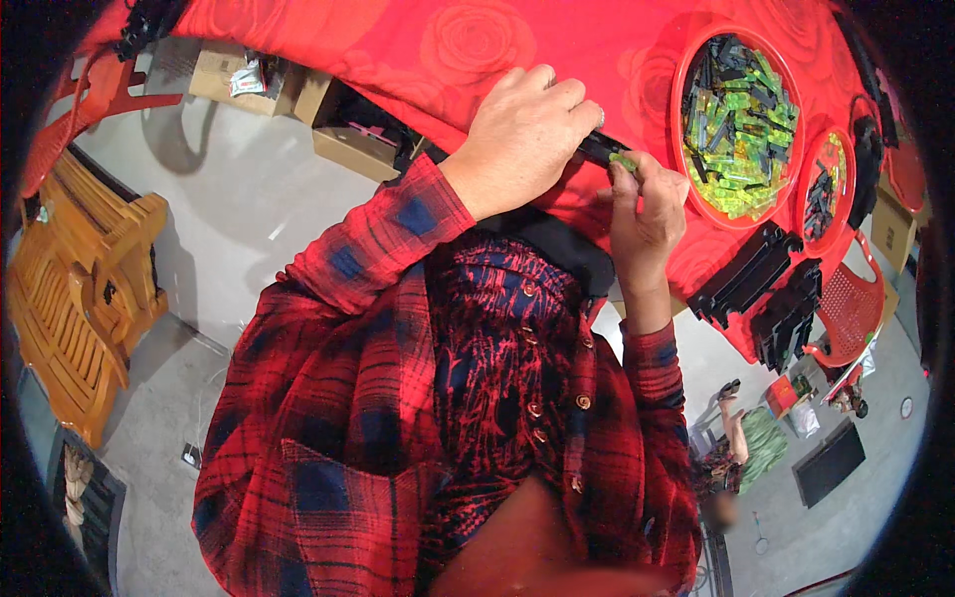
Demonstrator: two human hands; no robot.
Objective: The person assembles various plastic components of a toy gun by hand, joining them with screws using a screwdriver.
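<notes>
My left hand (527, 134) reaches over the near edge of the red cloth-covered table, its fingers closed round a dark, narrow strip-like piece (601, 149). Most of that piece is hidden by the hand. Across from it, my right hand (649, 204) pinches a small translucent yellow-green piece (624, 161) between thumb and fingers, against the end of the dark piece. Just right of the right hand stands a round red-rimmed tray (679, 149), heaped with small yellow-green and black strips (741, 129).
A smaller red basket (842, 224) with more small pieces stands farther right. Bundles of long black strips (744, 277) lie at the table's right corner. Cardboard boxes (353, 149) sit below the left edge. A red plastic chair (856, 308) and a wooden chair (85, 289) flank the table; another person (731, 448) is lower right.
</notes>
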